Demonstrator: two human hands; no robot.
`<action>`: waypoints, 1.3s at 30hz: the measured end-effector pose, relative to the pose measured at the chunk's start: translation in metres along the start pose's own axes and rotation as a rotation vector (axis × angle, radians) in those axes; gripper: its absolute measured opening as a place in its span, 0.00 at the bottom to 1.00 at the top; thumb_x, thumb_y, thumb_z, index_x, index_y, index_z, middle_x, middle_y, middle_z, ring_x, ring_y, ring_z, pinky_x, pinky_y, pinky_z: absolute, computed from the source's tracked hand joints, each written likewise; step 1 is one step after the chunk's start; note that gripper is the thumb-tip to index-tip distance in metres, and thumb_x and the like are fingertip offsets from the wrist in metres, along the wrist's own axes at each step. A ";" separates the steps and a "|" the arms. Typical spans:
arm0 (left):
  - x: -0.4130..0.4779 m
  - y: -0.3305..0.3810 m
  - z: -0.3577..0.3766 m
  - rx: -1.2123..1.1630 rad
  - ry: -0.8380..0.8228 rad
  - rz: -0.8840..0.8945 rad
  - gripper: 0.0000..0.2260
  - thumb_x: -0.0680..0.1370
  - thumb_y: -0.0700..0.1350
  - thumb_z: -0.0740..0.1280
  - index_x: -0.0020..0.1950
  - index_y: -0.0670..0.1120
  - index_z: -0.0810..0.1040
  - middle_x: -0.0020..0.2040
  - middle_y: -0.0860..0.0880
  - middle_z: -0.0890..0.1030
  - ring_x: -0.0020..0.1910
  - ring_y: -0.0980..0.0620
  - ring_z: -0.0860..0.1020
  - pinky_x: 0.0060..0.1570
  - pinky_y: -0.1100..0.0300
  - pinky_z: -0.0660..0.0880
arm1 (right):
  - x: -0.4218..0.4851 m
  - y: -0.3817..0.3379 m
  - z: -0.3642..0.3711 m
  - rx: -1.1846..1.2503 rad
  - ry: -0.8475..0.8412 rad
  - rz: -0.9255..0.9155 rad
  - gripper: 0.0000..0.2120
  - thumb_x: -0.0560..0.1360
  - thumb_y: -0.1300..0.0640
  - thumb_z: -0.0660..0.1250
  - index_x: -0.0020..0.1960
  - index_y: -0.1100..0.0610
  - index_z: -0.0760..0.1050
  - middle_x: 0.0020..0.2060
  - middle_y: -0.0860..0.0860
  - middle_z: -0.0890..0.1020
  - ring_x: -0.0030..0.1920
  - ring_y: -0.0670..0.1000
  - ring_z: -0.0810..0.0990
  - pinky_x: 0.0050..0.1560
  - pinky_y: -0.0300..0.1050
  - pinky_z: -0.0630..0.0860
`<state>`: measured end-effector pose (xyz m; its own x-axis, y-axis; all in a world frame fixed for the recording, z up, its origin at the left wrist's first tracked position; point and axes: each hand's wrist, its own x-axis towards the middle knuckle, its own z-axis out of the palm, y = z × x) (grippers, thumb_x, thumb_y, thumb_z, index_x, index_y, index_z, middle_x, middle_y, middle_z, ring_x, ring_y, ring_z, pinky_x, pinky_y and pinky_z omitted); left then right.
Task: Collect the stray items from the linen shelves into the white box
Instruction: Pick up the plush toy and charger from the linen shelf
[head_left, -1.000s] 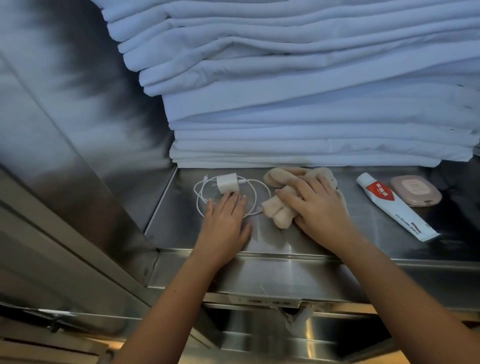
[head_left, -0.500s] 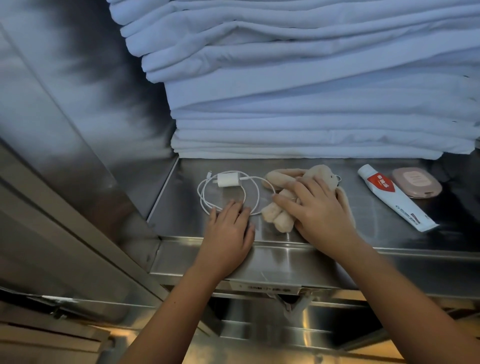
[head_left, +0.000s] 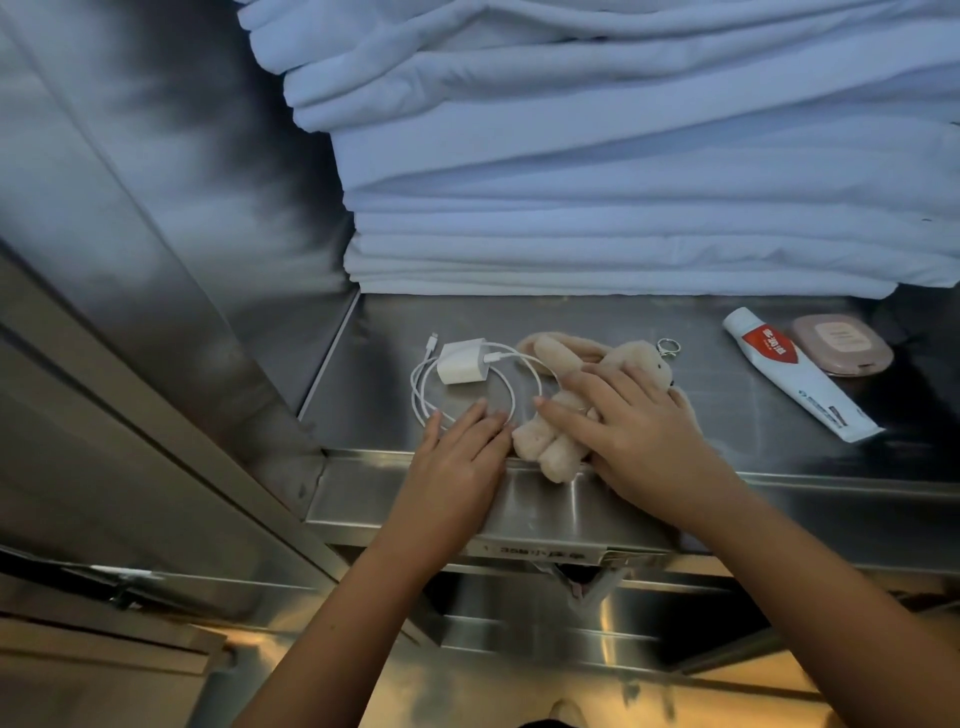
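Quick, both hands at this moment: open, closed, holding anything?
Left hand: open, straight fingers touching the charger cable loop.
Right hand: open, fingers laid flat over the plush toy, no visible grip.

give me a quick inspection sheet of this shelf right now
surface: steel shelf, things lying along it
job's things: plush rabbit, white charger, toothpaste tube, pink compact on the shelf; white box not in view
clutter: nothing seen
grippers: left hand flat at the front edge, by the cable; right hand lies on the rabbit
cables: white cable looped around the charger, plugged into it
surroundings: folded white linen stacked behind; steel wall at left
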<state>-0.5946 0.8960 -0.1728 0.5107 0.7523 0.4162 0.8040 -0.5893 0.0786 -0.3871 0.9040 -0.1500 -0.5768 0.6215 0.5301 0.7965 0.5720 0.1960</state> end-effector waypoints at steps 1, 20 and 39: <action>0.001 -0.003 -0.001 0.017 -0.023 0.001 0.19 0.67 0.36 0.76 0.57 0.38 0.79 0.57 0.41 0.80 0.60 0.39 0.76 0.56 0.34 0.69 | 0.001 0.002 0.000 0.008 -0.013 -0.013 0.21 0.68 0.65 0.68 0.60 0.56 0.78 0.54 0.61 0.79 0.55 0.61 0.78 0.54 0.58 0.73; -0.006 -0.014 0.001 0.028 0.086 0.045 0.12 0.65 0.37 0.74 0.47 0.38 0.83 0.50 0.40 0.83 0.48 0.42 0.82 0.45 0.42 0.77 | -0.008 -0.009 -0.009 -0.009 0.031 0.081 0.15 0.75 0.61 0.57 0.55 0.57 0.80 0.49 0.60 0.80 0.51 0.62 0.79 0.56 0.59 0.72; 0.017 -0.008 -0.008 0.004 0.097 0.135 0.16 0.71 0.37 0.59 0.53 0.37 0.81 0.53 0.40 0.82 0.50 0.43 0.82 0.46 0.48 0.78 | -0.011 -0.002 -0.011 -0.029 0.018 0.137 0.17 0.74 0.60 0.57 0.59 0.55 0.78 0.53 0.59 0.79 0.55 0.62 0.77 0.59 0.58 0.69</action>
<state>-0.5950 0.9113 -0.1590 0.5822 0.6342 0.5087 0.7314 -0.6818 0.0129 -0.3806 0.8904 -0.1469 -0.4590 0.6826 0.5686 0.8726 0.4667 0.1442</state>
